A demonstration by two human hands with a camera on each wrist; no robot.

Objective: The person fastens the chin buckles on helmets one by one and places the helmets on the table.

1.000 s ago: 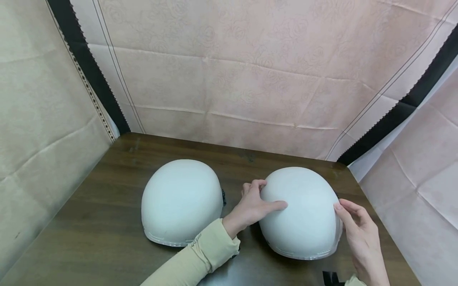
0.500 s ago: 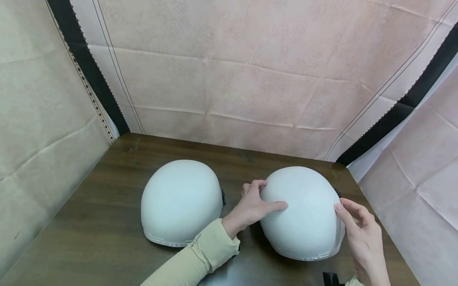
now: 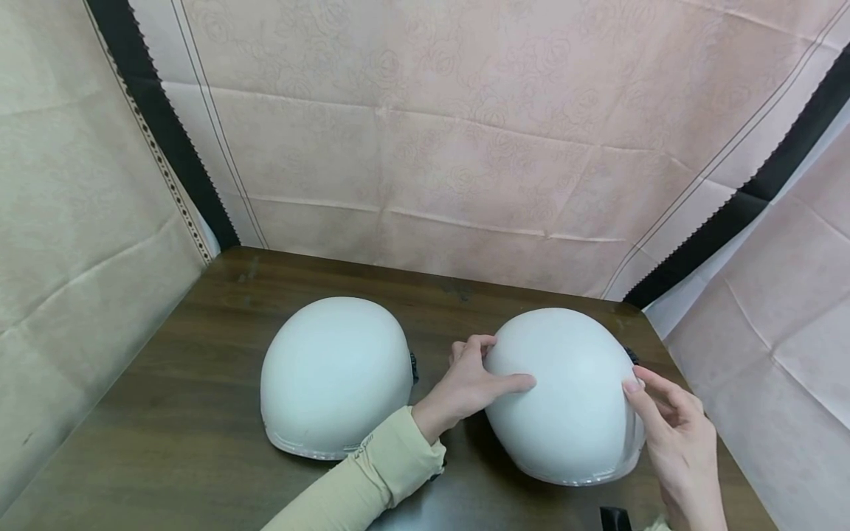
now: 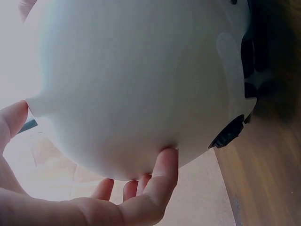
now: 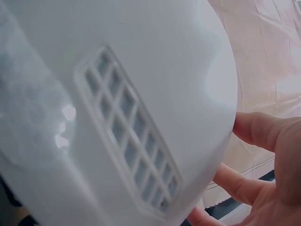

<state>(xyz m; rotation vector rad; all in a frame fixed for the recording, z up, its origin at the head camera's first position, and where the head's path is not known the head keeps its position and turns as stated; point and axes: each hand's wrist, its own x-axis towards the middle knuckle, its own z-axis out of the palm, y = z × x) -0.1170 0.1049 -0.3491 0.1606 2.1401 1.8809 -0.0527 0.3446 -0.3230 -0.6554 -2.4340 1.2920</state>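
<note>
Two bare hands span one helmet: the left hand [image 3: 471, 380] curves round its side, thumb spread well apart from the fingers, while the right hand [image 3: 677, 439] holds the opposite edge with bent thumb and forefinger. Between them the white helmet [image 3: 564, 413] sits dome up at the right of the brown table [image 3: 166, 442]; whether its rim fully touches the wood, I can't tell. A latticed vent [image 5: 129, 134] marks its right flank. Leftward, a second helmet [image 3: 335, 376] stands apart, untouched, with pale patterned cloth [image 3: 432, 147] hanging behind. I'd judge the step in hand to be adjusting how the held helmet sits; the next move seems to call for light, even pressure from both sides, since the smooth shell could slip.
</note>
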